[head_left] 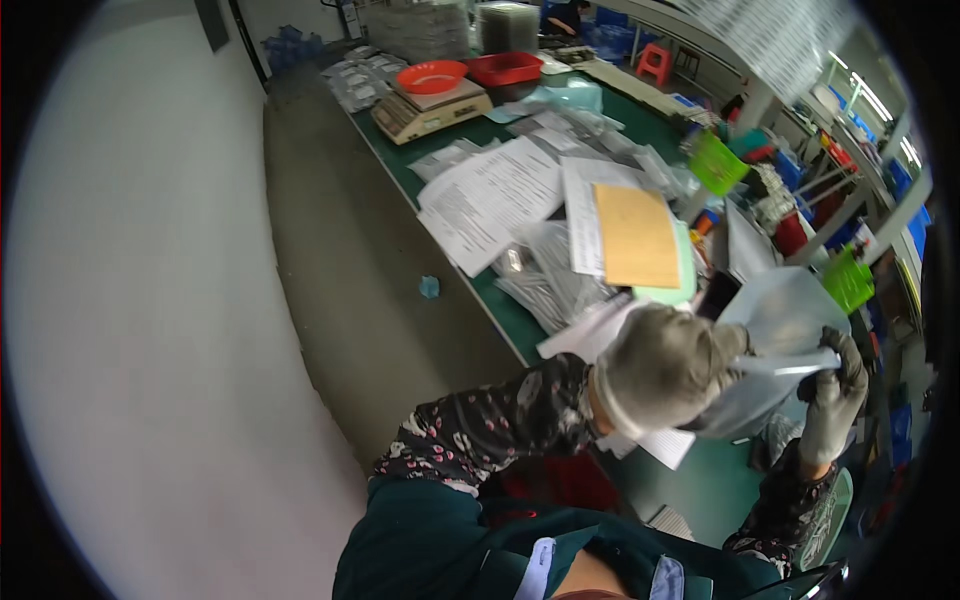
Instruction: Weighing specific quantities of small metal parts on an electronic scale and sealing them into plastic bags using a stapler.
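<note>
A translucent plastic bag (788,305) is stretched between my two gloved hands above the right side of the green table. My left hand (665,365), in a grey-white glove, closes on the bag's near left edge; its fingertips are partly hidden behind the hand. On the opposite side my right hand (836,405), in a glove with dark fingertips, grips the bag's rim with bent fingers. The lower part of the bag hangs between the hands. Printed sheets (665,447) lie beneath my left hand.
A brown envelope (640,235) lies on printed papers (497,195) and clear bags of parts (560,270). Farther off stand a scale (432,112) with an orange tray (432,76) and a red basin (503,68). Green baskets (717,163) hang at the right. A wall (170,300) borders the left.
</note>
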{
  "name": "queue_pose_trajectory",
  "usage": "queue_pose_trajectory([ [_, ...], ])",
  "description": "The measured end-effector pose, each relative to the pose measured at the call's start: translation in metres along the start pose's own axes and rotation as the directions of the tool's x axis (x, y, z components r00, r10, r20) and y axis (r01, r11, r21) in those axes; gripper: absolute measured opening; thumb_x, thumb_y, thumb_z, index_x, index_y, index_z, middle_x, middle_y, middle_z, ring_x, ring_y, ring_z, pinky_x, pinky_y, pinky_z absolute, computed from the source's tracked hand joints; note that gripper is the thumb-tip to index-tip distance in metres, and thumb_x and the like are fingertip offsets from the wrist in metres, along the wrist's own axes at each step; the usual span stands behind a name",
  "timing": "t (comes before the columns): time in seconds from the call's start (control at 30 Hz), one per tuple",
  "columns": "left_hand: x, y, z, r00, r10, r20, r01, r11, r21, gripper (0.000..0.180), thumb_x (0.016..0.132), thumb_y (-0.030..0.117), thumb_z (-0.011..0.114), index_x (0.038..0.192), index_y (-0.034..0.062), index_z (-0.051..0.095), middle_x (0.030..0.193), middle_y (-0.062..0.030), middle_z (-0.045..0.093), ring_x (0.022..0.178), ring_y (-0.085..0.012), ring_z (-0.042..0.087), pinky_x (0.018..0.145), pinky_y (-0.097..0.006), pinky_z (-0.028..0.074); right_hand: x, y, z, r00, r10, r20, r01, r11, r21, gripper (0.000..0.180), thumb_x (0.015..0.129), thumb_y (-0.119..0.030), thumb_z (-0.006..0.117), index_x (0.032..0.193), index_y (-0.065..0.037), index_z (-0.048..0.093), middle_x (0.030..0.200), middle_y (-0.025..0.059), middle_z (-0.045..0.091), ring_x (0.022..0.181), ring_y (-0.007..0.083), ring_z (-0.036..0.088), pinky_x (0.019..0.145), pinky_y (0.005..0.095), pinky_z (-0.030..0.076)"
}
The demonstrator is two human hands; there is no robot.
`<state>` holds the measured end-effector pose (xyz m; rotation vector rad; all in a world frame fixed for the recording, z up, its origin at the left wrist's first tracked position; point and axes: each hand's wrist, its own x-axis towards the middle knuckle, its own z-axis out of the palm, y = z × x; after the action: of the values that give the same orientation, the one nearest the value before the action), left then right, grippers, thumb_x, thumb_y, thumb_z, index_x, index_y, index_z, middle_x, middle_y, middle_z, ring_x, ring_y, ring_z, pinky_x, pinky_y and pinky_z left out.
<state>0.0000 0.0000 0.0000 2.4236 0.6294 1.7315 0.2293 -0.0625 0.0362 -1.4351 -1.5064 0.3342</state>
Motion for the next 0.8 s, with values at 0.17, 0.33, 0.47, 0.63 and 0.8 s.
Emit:
queue_pose_trajectory([
  [0.17, -0.050, -0.016, -0.162, 0.998, 0.030, -0.051, -0.022, 0.990, 0.140, 0.009, 0.068, 0.014, 0.058, 0.074, 0.0090, 0.056, 0.053, 0.0006, 0.043, 0.041, -0.0139, 0.045, 0.036, -0.028, 0.039, -0.033, -0.071, 0.155, 0.975, -0.008, 0.223, -0.089, 0.903, 0.421, 0.041, 0.072, -0.040, 0.065, 0.068, -0.001, 0.050, 0.063, 0.0043, 0.051, 0.054, 0.0112, 0.046, 0.047, 0.0232, 0.036],
  [0.33, -0.095, -0.025, -0.275, 0.966, -0.237, 0.107, 0.167, 0.881, 0.443, 0.015, 0.065, 0.013, 0.062, 0.079, 0.0100, 0.056, 0.056, -0.0025, 0.046, 0.042, -0.0168, 0.047, 0.043, -0.031, 0.041, -0.017, -0.109, 0.260, 0.772, -0.336, 0.539, 0.220, 0.938, 0.269, 0.028, 0.074, -0.031, 0.058, 0.077, -0.003, 0.059, 0.054, 0.0131, 0.051, 0.047, 0.0296, 0.050, 0.047, 0.0342, 0.039],
  [0.47, -0.117, -0.024, -0.338, 0.807, -0.590, 0.036, 0.381, 0.566, 0.731, 0.011, 0.071, 0.011, 0.062, 0.078, 0.0082, 0.054, 0.059, -0.0010, 0.054, 0.053, -0.0188, 0.055, 0.056, -0.034, 0.045, 0.006, -0.155, 0.328, 0.614, -0.615, 0.494, 0.416, 0.785, 0.460, 0.018, 0.073, -0.023, 0.057, 0.079, -0.006, 0.061, 0.052, 0.0117, 0.051, 0.047, 0.0298, 0.051, 0.047, 0.0358, 0.042],
  [0.63, -0.114, -0.047, -0.365, 0.812, -0.579, -0.074, 0.457, 0.553, 0.697, 0.009, 0.074, 0.003, 0.058, 0.080, 0.0026, 0.053, 0.059, -0.0041, 0.055, 0.051, -0.0170, 0.056, 0.050, -0.029, 0.044, 0.038, -0.180, 0.368, 0.504, -0.677, 0.536, 0.437, 0.735, 0.518, 0.017, 0.074, -0.023, 0.057, 0.082, -0.008, 0.062, 0.055, 0.0118, 0.053, 0.050, 0.0283, 0.054, 0.048, 0.0352, 0.044],
  [0.8, -0.094, -0.093, -0.378, 0.690, -0.698, -0.192, 0.670, 0.516, 0.533, 0.019, 0.066, 0.011, 0.066, 0.080, 0.0062, 0.056, 0.062, -0.0105, 0.057, 0.056, -0.0276, 0.057, 0.052, -0.034, 0.045, 0.076, -0.183, 0.405, 0.520, -0.692, 0.501, 0.425, 0.718, 0.550, 0.018, 0.076, -0.025, 0.057, 0.081, -0.009, 0.062, 0.055, 0.0109, 0.054, 0.050, 0.0276, 0.053, 0.048, 0.0335, 0.043],
])
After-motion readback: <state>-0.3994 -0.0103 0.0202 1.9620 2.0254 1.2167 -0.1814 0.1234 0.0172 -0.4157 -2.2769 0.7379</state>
